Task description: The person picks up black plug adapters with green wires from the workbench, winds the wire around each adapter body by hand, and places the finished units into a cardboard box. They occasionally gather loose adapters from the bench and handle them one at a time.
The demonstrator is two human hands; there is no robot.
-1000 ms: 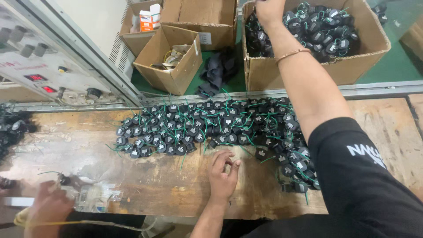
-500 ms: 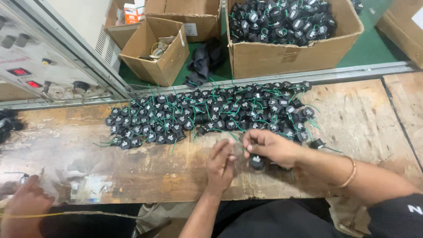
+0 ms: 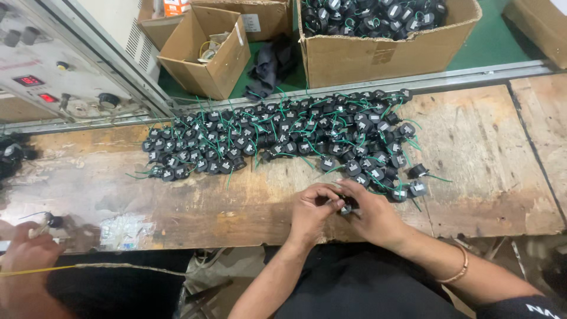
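Both hands met at near edge of bench (image 3: 484,153), right of centre. Left hand (image 3: 310,212) and right hand (image 3: 372,215) touching, fingers curled together around one small black part (image 3: 347,205); part clamped between fingertips of both, mostly hidden, only a dark sliver visible. Which fingers bore on it: cannot tell. Thin bangle (image 3: 455,273) on right wrist.

Just beyond the hands, toward far edge: spread of like black parts with green leads (image 3: 277,139), laid in a broad band from left-centre to right-centre of bench, thinning at right end. Two loose parts (image 3: 418,180) at band's right tip, near right hand, not touching it.

Past far edge, on green floor: big carton (image 3: 384,56) filled with same black parts; small open carton (image 3: 207,50) to its left holding odds and ends; dark cloth (image 3: 271,62) between the two.

Far left corner: grey control panel (image 3: 41,65) with red readouts and knobs.

Near left corner: another person's hand (image 3: 26,260) at bench edge, holding a yellow wire (image 3: 88,267) running rightward; small black part (image 3: 54,221) just beside it on bench.
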